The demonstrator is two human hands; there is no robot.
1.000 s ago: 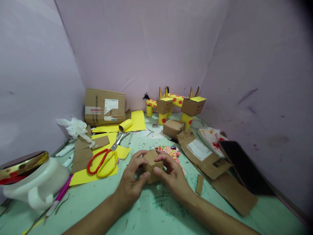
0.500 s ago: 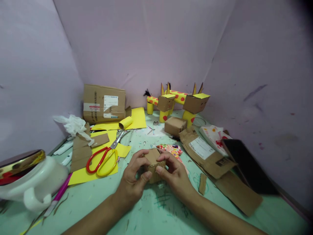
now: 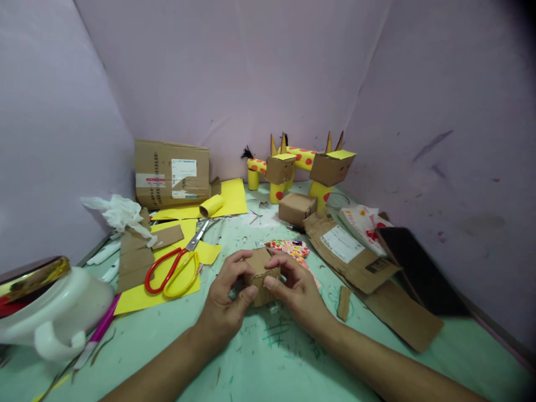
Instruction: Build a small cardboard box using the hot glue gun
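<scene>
Between my hands, low over the green tabletop (image 3: 255, 357), is a small brown cardboard box (image 3: 263, 282). My left hand (image 3: 228, 293) is closed on its left side, thumb on the front face and fingers by the top. From the right, my right hand (image 3: 299, 290) grips it, with the thumb at the front top edge and the fingertips over the top. The far side of the box is hidden. Just behind it lies a flower-patterned piece (image 3: 293, 250), partly covered by my right hand. Left of my hands rest scissors (image 3: 180, 267) with red and yellow handles, on yellow paper (image 3: 138, 301).
Two spotted cardboard animals (image 3: 278, 170) stand at the back beside another small box (image 3: 297, 207). A large carton (image 3: 167, 176) leans on the wall. Flattened cardboard (image 3: 355, 257) and a dark tablet-like slab (image 3: 419, 273) lie right; a white mug (image 3: 75, 307) and purple cutter (image 3: 100, 329) left.
The view has shifted slightly, so the whole scene sits a little further left and higher. Both hands keep their hold on the small box, with hardly any change in the fingers.
</scene>
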